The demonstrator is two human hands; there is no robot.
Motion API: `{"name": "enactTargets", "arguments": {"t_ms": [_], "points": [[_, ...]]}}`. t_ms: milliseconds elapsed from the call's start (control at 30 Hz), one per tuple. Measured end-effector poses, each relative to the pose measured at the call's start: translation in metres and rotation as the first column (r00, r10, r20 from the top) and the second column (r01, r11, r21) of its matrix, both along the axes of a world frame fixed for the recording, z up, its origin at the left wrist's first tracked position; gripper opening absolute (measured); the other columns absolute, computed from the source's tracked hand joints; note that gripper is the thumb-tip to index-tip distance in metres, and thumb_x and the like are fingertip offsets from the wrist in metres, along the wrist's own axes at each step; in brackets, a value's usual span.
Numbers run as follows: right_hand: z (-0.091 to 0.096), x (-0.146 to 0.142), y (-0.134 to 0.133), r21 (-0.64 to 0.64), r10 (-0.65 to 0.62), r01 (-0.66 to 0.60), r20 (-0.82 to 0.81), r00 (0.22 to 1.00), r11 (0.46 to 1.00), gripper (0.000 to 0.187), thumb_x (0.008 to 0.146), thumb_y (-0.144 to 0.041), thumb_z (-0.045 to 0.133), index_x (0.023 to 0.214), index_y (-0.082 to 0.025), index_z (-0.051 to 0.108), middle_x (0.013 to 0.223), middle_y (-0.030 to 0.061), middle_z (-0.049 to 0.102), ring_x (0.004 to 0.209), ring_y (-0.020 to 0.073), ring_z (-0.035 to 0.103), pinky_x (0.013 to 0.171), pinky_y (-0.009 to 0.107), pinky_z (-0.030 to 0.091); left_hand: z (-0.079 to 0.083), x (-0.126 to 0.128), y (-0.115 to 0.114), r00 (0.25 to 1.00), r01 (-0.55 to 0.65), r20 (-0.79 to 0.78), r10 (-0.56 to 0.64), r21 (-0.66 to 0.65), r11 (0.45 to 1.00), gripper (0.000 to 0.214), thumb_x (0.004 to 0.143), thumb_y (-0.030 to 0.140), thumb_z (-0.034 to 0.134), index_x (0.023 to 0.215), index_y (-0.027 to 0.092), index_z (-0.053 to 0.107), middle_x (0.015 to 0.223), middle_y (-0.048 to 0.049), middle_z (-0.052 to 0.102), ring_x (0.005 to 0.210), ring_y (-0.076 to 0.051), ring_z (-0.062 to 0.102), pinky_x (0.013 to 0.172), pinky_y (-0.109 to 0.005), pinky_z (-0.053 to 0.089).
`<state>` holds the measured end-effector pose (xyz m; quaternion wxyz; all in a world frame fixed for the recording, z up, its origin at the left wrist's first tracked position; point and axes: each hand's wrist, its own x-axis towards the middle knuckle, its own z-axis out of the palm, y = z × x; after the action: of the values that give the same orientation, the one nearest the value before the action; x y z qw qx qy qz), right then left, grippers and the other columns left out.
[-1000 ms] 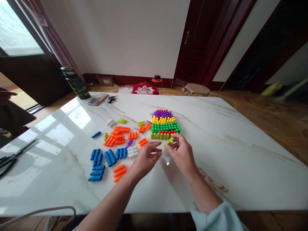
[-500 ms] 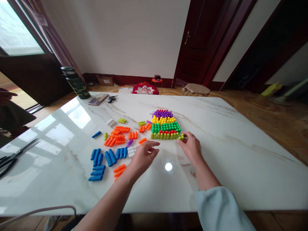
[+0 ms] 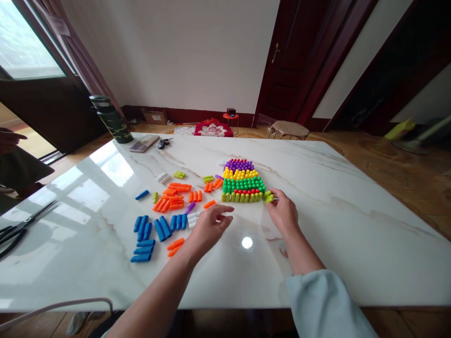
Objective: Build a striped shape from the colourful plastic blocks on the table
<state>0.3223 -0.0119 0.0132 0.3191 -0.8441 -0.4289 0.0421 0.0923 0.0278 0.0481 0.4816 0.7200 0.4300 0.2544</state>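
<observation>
A block of bullet-shaped plastic pieces (image 3: 243,184) stands in coloured rows: purple, yellow, green, red, with lime-green along the near side. At its near right corner, my right hand (image 3: 284,212) grips a small group of lime-green bullet-shaped pieces (image 3: 269,196) between thumb and fingers. These lie right beside the block; whether they touch it I cannot tell. My left hand (image 3: 212,226) hovers left of centre, holding nothing, its index finger stretched out and thumb apart. Partly hidden behind it are white pieces (image 3: 192,219), with one orange piece (image 3: 209,204) just beyond.
Left of the block lie loose orange pieces (image 3: 169,203), blue pieces (image 3: 163,229) and a purple piece (image 3: 190,208). Scissors (image 3: 24,226) rest at the table's left edge. A camouflage flask (image 3: 112,121), a phone (image 3: 144,143) and keys (image 3: 163,143) occupy the far left corner.
My right hand has shifted slightly right, and the lime-green pieces in it now sit at a different angle, showing more of themselves. My left hand has hardly moved.
</observation>
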Motion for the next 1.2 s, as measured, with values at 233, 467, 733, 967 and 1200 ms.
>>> {"name": "enactTargets", "arguments": {"t_ms": [233, 467, 733, 967, 1200], "points": [[0.0012, 0.0005, 0.0002, -0.032, -0.007, 0.008, 0.029, 1.000, 0.999, 0.047, 0.074, -0.016, 0.052, 0.119, -0.025, 0.062, 0.100, 0.0053, 0.072, 0.087, 0.0220, 0.066, 0.079, 0.032, 0.049, -0.0007, -0.0001, -0.0002, 0.999, 0.012, -0.051, -0.013, -0.012, 1.000, 0.034, 0.078, 0.028, 0.059, 0.108, 0.016, 0.070, 0.083, -0.0076, 0.073, 0.079, -0.021, 0.069, 0.076, -0.033, 0.054], [0.0001, 0.0007, -0.0004, -0.013, 0.032, -0.031, 0.084, 0.996, 0.999, 0.048, 0.075, -0.013, 0.050, 0.119, -0.027, 0.064, 0.099, 0.0047, 0.072, 0.088, 0.0210, 0.066, 0.081, 0.033, 0.050, 0.0000, -0.0013, 0.0003, 0.998, 0.014, -0.059, -0.015, -0.009, 1.000, 0.034, 0.079, 0.030, 0.059, 0.108, 0.016, 0.070, 0.085, -0.0081, 0.073, 0.080, -0.022, 0.069, 0.075, -0.033, 0.054], [-0.0052, 0.0050, 0.0022, 0.030, -0.006, 0.006, -0.008, 1.000, 1.000, 0.046, 0.074, -0.015, 0.056, 0.119, -0.021, 0.059, 0.110, 0.0058, 0.070, 0.089, 0.0190, 0.067, 0.083, 0.032, 0.049, -0.0016, -0.0022, 0.0013, 0.999, 0.003, -0.043, -0.004, -0.019, 1.000, 0.035, 0.079, 0.032, 0.058, 0.108, 0.018, 0.070, 0.086, -0.0079, 0.074, 0.080, -0.022, 0.069, 0.072, -0.032, 0.054], [-0.0023, 0.0025, 0.0012, -0.004, 0.005, -0.005, 0.004, 1.000, 1.000, 0.028, 0.074, -0.021, 0.060, 0.101, -0.024, 0.066, 0.090, 0.0014, 0.073, 0.078, 0.0177, 0.067, 0.070, 0.029, 0.048, -0.0067, -0.0030, 0.0033, 1.000, 0.006, -0.028, -0.007, -0.017, 1.000, 0.035, 0.078, 0.033, 0.059, 0.109, 0.018, 0.070, 0.088, -0.0081, 0.075, 0.080, -0.021, 0.070, 0.071, -0.031, 0.054], [0.0006, 0.0006, -0.0002, -0.012, 0.003, -0.003, 0.006, 1.000, 1.000, 0.030, 0.074, -0.024, 0.062, 0.103, -0.024, 0.064, 0.089, 0.0011, 0.071, 0.077, 0.0174, 0.066, 0.072, 0.029, 0.047, -0.0063, -0.0033, 0.0051, 1.000, -0.010, -0.005, 0.010, -0.017, 1.000, 0.033, 0.078, 0.031, 0.060, 0.106, 0.018, 0.071, 0.091, -0.0085, 0.075, 0.082, -0.022, 0.070, 0.072, -0.031, 0.055]]}}
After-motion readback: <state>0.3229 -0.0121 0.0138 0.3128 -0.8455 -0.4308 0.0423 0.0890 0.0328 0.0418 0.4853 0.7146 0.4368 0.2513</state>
